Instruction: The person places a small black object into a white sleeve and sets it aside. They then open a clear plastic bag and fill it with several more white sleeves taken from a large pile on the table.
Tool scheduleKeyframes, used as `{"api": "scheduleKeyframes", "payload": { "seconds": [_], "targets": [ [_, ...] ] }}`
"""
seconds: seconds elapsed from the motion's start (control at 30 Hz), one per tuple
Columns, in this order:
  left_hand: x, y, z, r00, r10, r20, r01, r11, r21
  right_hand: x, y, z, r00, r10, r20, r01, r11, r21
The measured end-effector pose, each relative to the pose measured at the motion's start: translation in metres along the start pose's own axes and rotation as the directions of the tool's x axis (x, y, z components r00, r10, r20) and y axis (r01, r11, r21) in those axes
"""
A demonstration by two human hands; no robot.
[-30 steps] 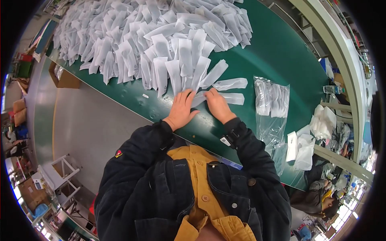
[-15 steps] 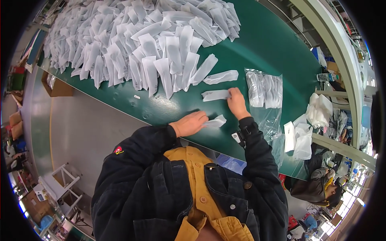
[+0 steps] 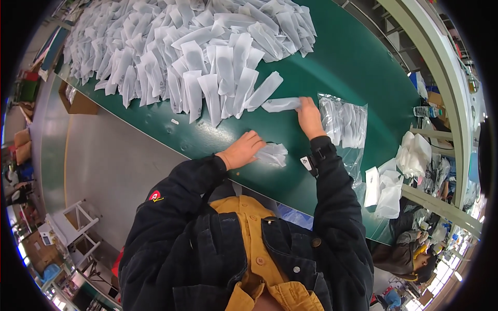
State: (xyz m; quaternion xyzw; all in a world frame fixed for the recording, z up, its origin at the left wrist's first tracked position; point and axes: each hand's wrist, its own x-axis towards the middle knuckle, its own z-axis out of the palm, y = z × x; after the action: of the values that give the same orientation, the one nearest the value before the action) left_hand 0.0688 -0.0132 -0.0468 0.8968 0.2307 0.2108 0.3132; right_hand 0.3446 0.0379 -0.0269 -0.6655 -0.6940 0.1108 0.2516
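Observation:
Two slim, white translucent packets [image 3: 273,155] seem to lie together near the table's front edge. My left hand [image 3: 241,150] is closed at their left end, its fingertips partly over them. Farther out, my right hand [image 3: 310,120] pinches the right end of another white packet [image 3: 280,105], which lies almost level on the table. Just right of that hand is a clear plastic bag [image 3: 343,122] with several of the same packets side by side in it. A large heap of such packets [image 3: 171,57] spreads over the far left of the table.
The green table [image 3: 358,46] runs slantwise, its front edge close to my body. White bags [image 3: 386,189] rest at its right, beside a metal frame [image 3: 441,78]. A cardboard box [image 3: 78,101] stands past the left edge. Another person [image 3: 410,256] is at the lower right.
My right hand has moved from a nearer packet to the one beyond it and grips its end. The nearer packet now appears to be with the one at my left hand.

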Motion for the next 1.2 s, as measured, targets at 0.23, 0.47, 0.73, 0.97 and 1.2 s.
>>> {"api": "scheduleKeyframes", "payload": {
  "seconds": [0.23, 0.47, 0.73, 0.97, 1.2],
  "targets": [
    [0.016, 0.018, -0.028, 0.994, 0.033, -0.101, -0.008, 0.973, 0.230, -0.062, -0.020, -0.001, 0.930, -0.276, 0.242, 0.216, 0.945, 0.247],
    [0.018, 0.004, -0.019, 1.000, -0.008, -0.007, 0.009, 0.991, 0.130, 0.059, -0.053, -0.009, 0.945, -0.300, 0.134, 0.281, 0.949, 0.139],
    [0.010, 0.000, -0.015, 0.982, -0.189, -0.008, 0.183, 0.959, -0.218, 0.031, -0.021, 0.030, 0.935, -0.259, 0.244, 0.210, 0.955, 0.208],
    [0.002, 0.000, -0.029, 0.998, -0.052, -0.045, 0.057, 0.993, 0.104, -0.004, -0.053, -0.007, 0.809, -0.385, 0.445, 0.260, 0.912, 0.316],
    [-0.011, 0.010, -0.020, 0.994, -0.081, 0.068, 0.079, 0.996, 0.037, 0.086, -0.100, 0.021, 0.838, -0.491, 0.238, 0.479, 0.871, 0.112]
  ]
}}
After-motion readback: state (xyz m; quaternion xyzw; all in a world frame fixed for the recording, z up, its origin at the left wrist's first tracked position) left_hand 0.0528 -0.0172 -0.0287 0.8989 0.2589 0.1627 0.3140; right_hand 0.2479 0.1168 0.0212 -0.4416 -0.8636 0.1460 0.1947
